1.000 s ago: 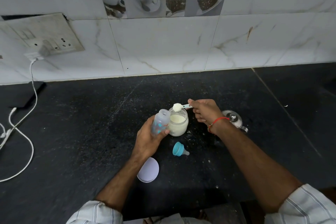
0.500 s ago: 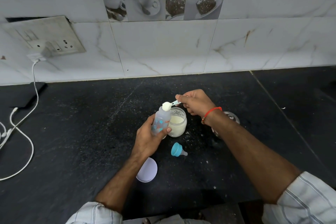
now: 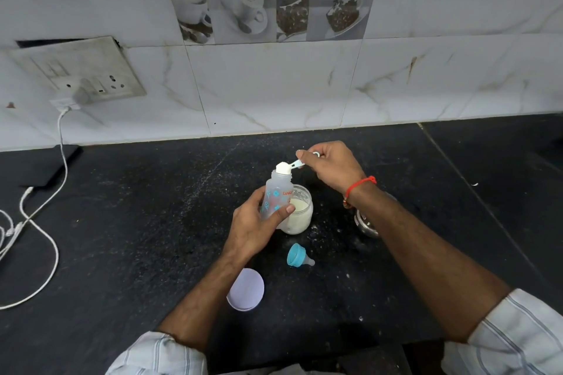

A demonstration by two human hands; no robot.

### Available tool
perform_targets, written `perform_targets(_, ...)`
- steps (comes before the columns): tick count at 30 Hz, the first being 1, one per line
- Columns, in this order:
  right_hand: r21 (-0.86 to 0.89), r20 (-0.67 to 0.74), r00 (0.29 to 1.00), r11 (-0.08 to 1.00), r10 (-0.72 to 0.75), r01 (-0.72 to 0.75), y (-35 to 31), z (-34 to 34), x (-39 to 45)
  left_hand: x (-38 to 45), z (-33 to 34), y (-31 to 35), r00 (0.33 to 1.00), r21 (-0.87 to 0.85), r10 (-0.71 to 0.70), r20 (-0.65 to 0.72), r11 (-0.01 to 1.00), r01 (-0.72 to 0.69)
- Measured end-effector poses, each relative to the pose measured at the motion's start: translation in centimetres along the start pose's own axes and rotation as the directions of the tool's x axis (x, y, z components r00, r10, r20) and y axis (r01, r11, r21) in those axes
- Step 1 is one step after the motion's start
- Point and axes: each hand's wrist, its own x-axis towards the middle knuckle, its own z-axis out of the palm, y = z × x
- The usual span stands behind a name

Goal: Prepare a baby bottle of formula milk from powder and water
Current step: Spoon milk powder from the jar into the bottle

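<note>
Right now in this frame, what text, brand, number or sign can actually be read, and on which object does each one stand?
"LuvL", red letters cut off by the left hand's thumb, on the clear plastic baby bottle with blue prints.
Glass jar of white powder: no label visible.
White wall switchboard: no readable marking.
Grey picture tiles of cups: pictures only, no words.

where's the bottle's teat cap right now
In the head view the blue teat cap lies on its side on the black counter, just in front of the powder jar, right of the left hand.
</note>
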Motion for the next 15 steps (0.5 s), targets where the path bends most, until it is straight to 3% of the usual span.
perform_targets(15, -0.155, -0.093, 0.973, 0.969, -0.211, 0.195, -0.5, -3.8, -0.1, 2.5, 0.5, 4.3, 0.994, 0.01, 0.106, 0.017, 0.994, -0.106)
